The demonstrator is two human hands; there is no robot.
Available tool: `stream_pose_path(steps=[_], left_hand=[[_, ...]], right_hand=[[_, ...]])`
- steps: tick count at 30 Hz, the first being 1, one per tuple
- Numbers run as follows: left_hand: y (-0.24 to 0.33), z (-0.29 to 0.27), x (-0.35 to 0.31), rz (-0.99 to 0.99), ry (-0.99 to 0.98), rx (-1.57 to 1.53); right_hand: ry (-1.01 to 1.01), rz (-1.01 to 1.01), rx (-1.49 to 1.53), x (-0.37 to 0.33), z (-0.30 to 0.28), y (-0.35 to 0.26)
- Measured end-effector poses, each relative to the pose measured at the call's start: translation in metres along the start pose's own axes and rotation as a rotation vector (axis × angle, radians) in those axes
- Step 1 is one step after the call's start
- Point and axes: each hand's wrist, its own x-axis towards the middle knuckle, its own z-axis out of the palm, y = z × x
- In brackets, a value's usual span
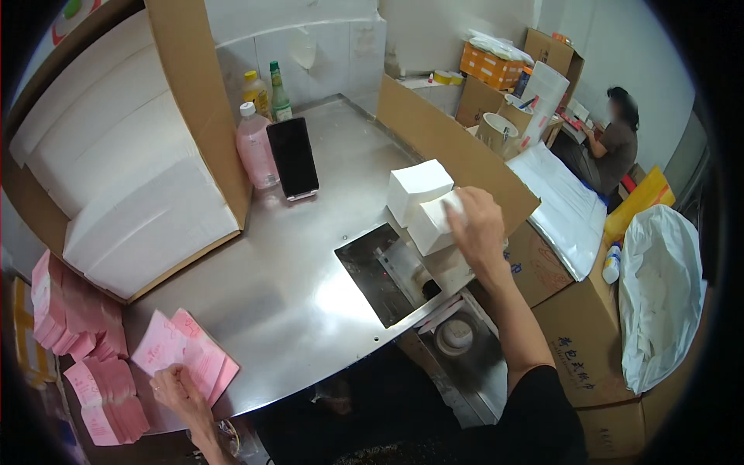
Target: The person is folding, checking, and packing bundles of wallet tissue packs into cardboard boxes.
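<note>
My left hand (183,394), fingers curled together, is at the near end of some flat pink printed packets (186,347) lying overlapped at the table's left front. It pinches the edge of the top one, though the fingertips are partly hidden. Over on the right, my right hand (477,225) is closed round a white block of folded paper tissues (431,229), thumb on top and fingers at its far side. Another white tissue block (418,188) stands right behind it, near the table's right edge. A rectangular opening (364,256) in the tabletop, with a metal plate inside, lies just left of my right hand.
Bundled pink packets (107,403) are stacked at the left edge. A large carton (182,101) of white tissue stands behind them. A phone (293,159) leans by a pink bottle (256,147). Cardboard boxes (573,341) flank the right side. A person (616,147) sits far right.
</note>
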Motion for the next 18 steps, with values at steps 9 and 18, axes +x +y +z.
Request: stream_pose_path(steps=[9, 18], left_hand=[[0.139, 0.07, -0.008, 0.434, -0.377, -0.232], [0.166, 0.096, -0.026, 0.527, -0.488, -0.48]], right_hand=[[-0.219, 0.105, -0.039, -0.017, 0.013, -0.013], [-0.095, -0.241, 0.151, -0.044, 0.017, -0.057]])
